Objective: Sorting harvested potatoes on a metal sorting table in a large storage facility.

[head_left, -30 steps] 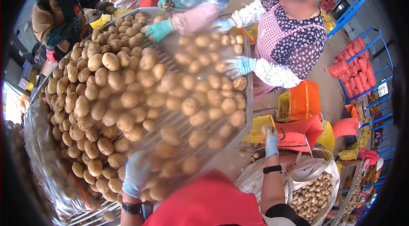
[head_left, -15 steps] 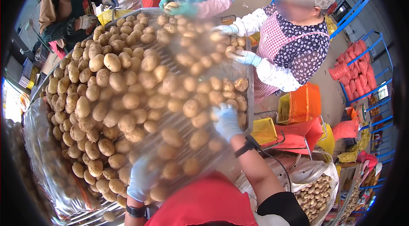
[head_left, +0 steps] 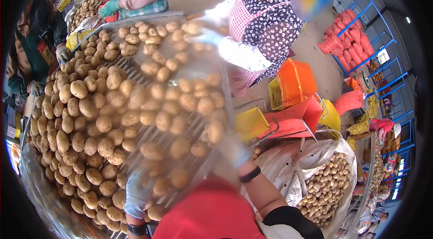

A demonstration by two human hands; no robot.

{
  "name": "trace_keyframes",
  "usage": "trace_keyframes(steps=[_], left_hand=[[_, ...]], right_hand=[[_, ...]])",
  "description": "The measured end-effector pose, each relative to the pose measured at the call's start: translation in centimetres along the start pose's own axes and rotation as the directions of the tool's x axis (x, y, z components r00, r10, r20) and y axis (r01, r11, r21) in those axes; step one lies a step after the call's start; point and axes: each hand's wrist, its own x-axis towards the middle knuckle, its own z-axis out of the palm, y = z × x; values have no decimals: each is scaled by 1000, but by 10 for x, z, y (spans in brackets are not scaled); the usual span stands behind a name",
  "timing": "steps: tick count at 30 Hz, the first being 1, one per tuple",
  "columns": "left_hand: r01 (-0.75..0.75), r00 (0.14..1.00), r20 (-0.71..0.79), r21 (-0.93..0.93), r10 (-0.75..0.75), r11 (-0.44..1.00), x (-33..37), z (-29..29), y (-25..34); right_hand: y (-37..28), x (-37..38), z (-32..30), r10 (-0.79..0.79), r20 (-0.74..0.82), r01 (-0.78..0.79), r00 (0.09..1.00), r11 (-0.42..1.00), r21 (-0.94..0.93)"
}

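Reaching over slatted table [head_left: 135,75], blurred right hand [head_left: 232,149] near potatoes [head_left: 104,124], gloved left hand [head_left: 137,194] beside them, both grips indiscernible

Potatoes [head_left: 71,105]: matt, rough-skinned, soil-flecked. Surface [head_left: 155,17]: metal slats [head_left: 135,75], smooth grey rim [head_left: 228,103] at right edge. Clear plastic sheeting [head_left: 45,194] along left edge: glossy, wrinkled. Hands [head_left: 137,191]: matt pale-blue gloves [head_left: 135,200], right one blurred. Beyond right edge: yellow crate [head_left: 274,94], rigid plastic; orange bag [head_left: 296,79], slick-looking; white sack [head_left: 282,160], creased, woven-looking plastic.
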Motion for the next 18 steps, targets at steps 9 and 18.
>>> trace_keyframes(steps=[9,18], left_hand=[[48,997,-64,-64,-52,997,-7,-4,-2],[-183,983,47,149,177,972,-4,-12,-4]], right_hand=[[188,18,-117,166,-739,-120,652,986,116],[-24,88,51,-501,5,423,866,725,-544]])
